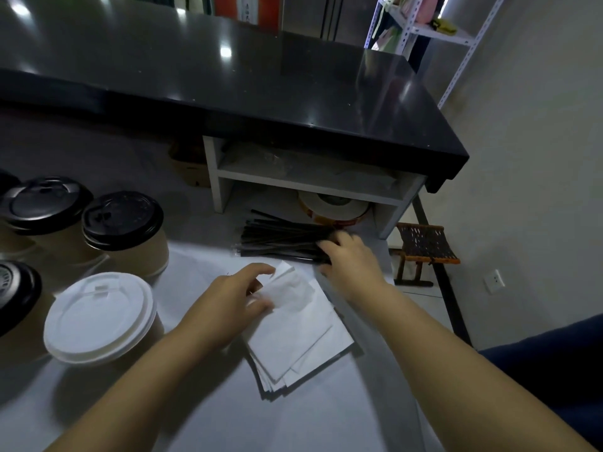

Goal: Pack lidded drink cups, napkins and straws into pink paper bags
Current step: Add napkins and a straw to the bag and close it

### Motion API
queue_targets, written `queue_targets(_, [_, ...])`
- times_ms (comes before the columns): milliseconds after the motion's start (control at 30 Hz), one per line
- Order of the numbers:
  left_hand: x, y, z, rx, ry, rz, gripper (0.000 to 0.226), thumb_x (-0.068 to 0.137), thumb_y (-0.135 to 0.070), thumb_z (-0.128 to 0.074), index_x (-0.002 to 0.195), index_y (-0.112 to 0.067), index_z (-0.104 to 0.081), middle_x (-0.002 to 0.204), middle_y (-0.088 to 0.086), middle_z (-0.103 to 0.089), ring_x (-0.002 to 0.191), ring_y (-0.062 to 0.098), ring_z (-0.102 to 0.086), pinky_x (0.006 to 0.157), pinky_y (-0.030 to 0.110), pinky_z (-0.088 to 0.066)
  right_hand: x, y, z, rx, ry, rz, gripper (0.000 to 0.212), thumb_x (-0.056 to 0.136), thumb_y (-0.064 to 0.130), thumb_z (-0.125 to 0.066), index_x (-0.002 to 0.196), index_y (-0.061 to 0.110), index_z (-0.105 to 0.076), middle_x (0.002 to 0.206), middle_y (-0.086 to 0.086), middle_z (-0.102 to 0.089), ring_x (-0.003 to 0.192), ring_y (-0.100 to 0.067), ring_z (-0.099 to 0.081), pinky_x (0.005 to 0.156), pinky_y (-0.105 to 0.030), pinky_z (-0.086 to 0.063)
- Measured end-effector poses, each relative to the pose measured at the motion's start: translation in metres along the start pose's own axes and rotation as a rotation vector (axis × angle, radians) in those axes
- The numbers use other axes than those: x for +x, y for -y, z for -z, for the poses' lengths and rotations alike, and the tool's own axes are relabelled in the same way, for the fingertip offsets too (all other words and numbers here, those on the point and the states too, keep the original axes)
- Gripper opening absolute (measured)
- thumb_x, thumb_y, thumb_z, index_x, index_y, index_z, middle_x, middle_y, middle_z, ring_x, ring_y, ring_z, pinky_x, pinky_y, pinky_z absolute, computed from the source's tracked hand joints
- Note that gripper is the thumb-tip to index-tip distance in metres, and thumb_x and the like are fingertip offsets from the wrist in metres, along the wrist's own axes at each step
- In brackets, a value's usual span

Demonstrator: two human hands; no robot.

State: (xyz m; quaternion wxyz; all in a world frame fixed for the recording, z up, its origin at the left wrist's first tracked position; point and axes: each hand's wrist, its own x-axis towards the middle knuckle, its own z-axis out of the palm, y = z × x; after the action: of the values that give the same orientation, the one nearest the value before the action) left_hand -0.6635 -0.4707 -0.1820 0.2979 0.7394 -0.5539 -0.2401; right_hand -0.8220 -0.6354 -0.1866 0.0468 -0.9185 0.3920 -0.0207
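A stack of white napkins (303,334) lies on the white table in front of me. My left hand (235,298) pinches the top napkin at its far left corner and lifts it. Beyond the stack lies a pile of black wrapped straws (277,239). My right hand (349,259) rests on the right end of that pile, fingers curled over the straws. At the left stand several lidded paper cups: one with a white lid (98,318) nearest me, others with black lids (122,220) behind. No pink bag is in view.
A small white shelf unit (310,181) stands behind the straws, under a black counter (261,89), with a roll of tape (332,207) in its lower bay. A wooden stool (424,246) sits on the floor at the right. The table edge runs down the right side.
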Motion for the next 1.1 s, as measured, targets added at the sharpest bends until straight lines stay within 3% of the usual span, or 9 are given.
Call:
queue_targets(233, [-0.001,0.004,0.0,-0.025,-0.02,0.017,0.044,0.078,-0.027,-0.071,0.116,-0.038,-0.051,0.076,-0.017,-0.056,0.071,-0.002,-0.051,0.064,0.011,-0.035,-0.003,0.0,-0.009,-0.134,-0.037,0.107,0.019,0.093,0.02,-0.052,0.108,0.014,-0.061,0.112,-0.003,-0.055,0.107,-0.025,-0.042,0.077,-0.034,-0.028])
queue_targets(400, [-0.003,0.003,-0.001,-0.005,-0.019,0.019,0.047,0.079,-0.029,-0.07,0.121,-0.035,-0.049,0.076,-0.016,-0.053,0.072,0.0,-0.05,0.065,0.015,-0.036,-0.009,-0.001,-0.008,-0.091,0.02,0.119,0.022,0.095,0.019,-0.048,0.115,0.013,-0.056,0.11,-0.005,-0.056,0.104,-0.026,-0.048,0.076,-0.032,-0.032])
queue_targets(533, [-0.005,0.004,0.0,0.021,-0.022,0.048,0.052,0.078,-0.031,-0.07,0.125,-0.028,-0.049,0.083,-0.014,-0.055,0.08,0.009,-0.051,0.07,0.019,-0.034,-0.013,0.001,-0.008,-0.166,0.062,0.128,0.022,0.091,0.007,-0.049,0.112,0.011,-0.055,0.11,-0.007,-0.053,0.1,-0.026,-0.047,0.072,-0.031,-0.031])
queue_targets(667, [-0.007,0.003,0.003,0.023,-0.015,0.058,0.03,0.075,-0.028,-0.073,0.103,-0.026,-0.061,0.08,-0.01,-0.062,0.08,0.012,-0.057,0.07,0.021,-0.041,-0.022,0.005,-0.004,-0.263,0.134,0.06,0.029,0.086,0.001,-0.047,0.114,0.007,-0.048,0.118,-0.013,-0.047,0.108,-0.03,-0.043,0.076,-0.034,-0.033])
queue_targets(733, [-0.009,0.002,0.005,0.004,-0.016,0.046,0.02,0.074,-0.025,-0.074,0.085,-0.03,-0.059,0.073,-0.013,-0.062,0.073,0.008,-0.058,0.063,0.015,-0.042,-0.027,0.005,0.001,-0.296,0.171,0.009,0.032,0.085,0.001,-0.046,0.117,0.006,-0.045,0.122,-0.014,-0.045,0.112,-0.031,-0.041,0.083,-0.038,-0.036])
queue_targets(833, [-0.012,-0.002,0.008,-0.002,-0.012,0.032,0.022,0.075,-0.024,-0.073,0.074,-0.033,-0.053,0.073,-0.012,-0.062,0.071,0.006,-0.057,0.063,0.02,-0.044,-0.034,0.004,0.011,-0.205,0.206,-0.063,0.035,0.085,0.0,-0.044,0.12,0.007,-0.042,0.124,-0.014,-0.048,0.113,-0.031,-0.043,0.086,-0.04,-0.037])
queue_targets(967, [-0.019,-0.011,0.014,-0.011,-0.03,0.017,0.015,0.078,-0.024,-0.07,0.08,-0.031,-0.056,0.082,-0.009,-0.065,0.078,0.008,-0.06,0.07,0.026,-0.048,-0.046,-0.002,0.03,-0.025,0.079,-0.055,0.037,0.084,-0.005,-0.043,0.117,0.013,-0.044,0.115,-0.009,-0.053,0.098,-0.028,-0.05,0.07,-0.034,-0.035])
queue_targets(1100, [-0.028,-0.027,0.031,0.002,-0.098,-0.055,0.015,0.078,-0.024,-0.07,0.077,-0.033,-0.058,0.077,-0.014,-0.064,0.075,0.001,-0.059,0.066,0.018,-0.046,-0.049,0.0,0.057,0.185,-0.054,-0.076,0.024,0.097,0.011,-0.04,0.117,0.016,-0.053,0.109,-0.003,-0.054,0.087,-0.017,-0.048,0.07,-0.029,-0.038])
